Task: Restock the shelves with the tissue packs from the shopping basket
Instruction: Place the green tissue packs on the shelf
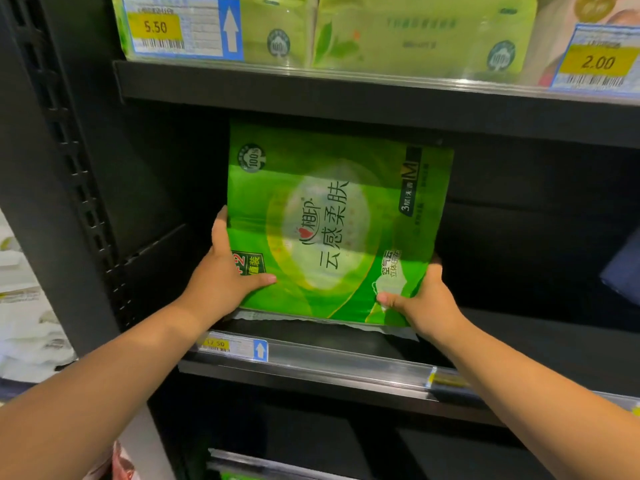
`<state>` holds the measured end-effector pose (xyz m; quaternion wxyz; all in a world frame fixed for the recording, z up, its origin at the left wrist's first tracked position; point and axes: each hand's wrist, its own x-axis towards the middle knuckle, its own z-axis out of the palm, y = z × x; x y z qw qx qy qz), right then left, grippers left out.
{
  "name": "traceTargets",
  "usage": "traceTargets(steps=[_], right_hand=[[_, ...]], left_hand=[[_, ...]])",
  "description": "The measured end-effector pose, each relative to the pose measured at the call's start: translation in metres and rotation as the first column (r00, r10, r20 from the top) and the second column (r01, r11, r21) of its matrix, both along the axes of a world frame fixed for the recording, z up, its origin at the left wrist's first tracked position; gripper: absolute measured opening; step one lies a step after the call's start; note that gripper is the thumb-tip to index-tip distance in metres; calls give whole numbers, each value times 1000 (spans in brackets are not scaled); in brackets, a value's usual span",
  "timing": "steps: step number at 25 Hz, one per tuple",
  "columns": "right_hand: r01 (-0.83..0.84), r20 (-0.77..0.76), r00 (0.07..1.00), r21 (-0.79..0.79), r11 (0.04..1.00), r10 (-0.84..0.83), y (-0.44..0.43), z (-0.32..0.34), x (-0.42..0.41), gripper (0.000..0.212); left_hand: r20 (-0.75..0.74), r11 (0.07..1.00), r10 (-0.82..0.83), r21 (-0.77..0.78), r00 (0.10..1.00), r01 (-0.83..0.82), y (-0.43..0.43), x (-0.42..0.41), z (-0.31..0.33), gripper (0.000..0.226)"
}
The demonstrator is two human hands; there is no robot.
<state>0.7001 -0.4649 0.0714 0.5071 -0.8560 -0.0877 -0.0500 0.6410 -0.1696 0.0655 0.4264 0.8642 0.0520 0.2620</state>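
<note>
You are facing dark metal store shelving (86,202), with green packs (415,32) lined along the upper shelf (346,95) behind yellow price tags (154,27), and a middle shelf (346,367) whose dark bay opens in front of you. The tissue pack (332,223) stands upright in that bay, printed face toward you and turned so its lettering runs sideways. Its crimped bottom seam is down at the shelf deck, though you cannot tell whether the deck carries its weight yet. Your left hand (225,275) grips the lower left edge, thumb across the front and fingers wrapped behind. Your right hand (426,303) holds the lower right corner the same way, thumb on the face. The basket is out of view. Expect this pack to be light for its bulk and soft: the film wrap looks glossy and slick, and the tissue inside will give under a squeeze rather than resist. Pinching a corner would likely crumple the film and let it slide, so keep your hold low on both side edges, where the stacked tissue gives the firmest body. The upper half stands free and may flop forward if you let go before it leans on something. White packs (24,327) sit in the next bay to the left.
</note>
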Motion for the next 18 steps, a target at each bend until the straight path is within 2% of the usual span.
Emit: traceTargets(steps=[2, 5, 6, 8, 9, 10, 11, 12, 14, 15, 18], right_hand=[[1, 2, 1000, -25, 1000, -1, 7, 2, 7, 70], [45, 8, 999, -83, 996, -45, 16, 1, 18, 43], [57, 11, 998, -102, 993, -57, 18, -1, 23, 45], [56, 11, 998, -118, 991, -55, 24, -4, 28, 35], [55, 16, 998, -117, 992, -54, 28, -4, 32, 50], [51, 23, 999, -108, 993, -49, 31, -5, 36, 77], [49, 34, 998, -92, 995, -46, 36, -6, 39, 95], [56, 46, 998, -88, 995, -52, 40, -6, 42, 104], [60, 57, 997, -92, 994, -55, 46, -10, 55, 109], [53, 63, 997, -110, 993, -46, 47, -11, 60, 109], [95, 126, 990, -294, 951, -61, 51, -9, 67, 112]], left_hand=[[-4, 998, 35, 44, 999, -35, 6, 13, 2, 128], [-13, 987, 115, 113, 993, -113, 14, 29, 2, 130], [-25, 981, 136, 141, 990, -131, 15, 33, 2, 130], [-81, 958, 206, 218, 975, -185, 14, 39, 4, 127], [-129, 929, 266, 297, 955, -219, 12, 41, 6, 126], [-154, 874, 342, 414, 927, -254, 10, 43, 8, 124], [-134, 788, 410, 551, 902, -276, 7, 43, 10, 121], [-59, 673, 442, 682, 895, -288, 4, 44, 9, 118], [63, 486, 367, 838, 928, -249, -1, 46, 6, 112], [63, 442, 318, 873, 946, -206, -4, 47, 4, 109], [63, 416, 275, 892, 959, -178, -8, 55, 1, 102]])
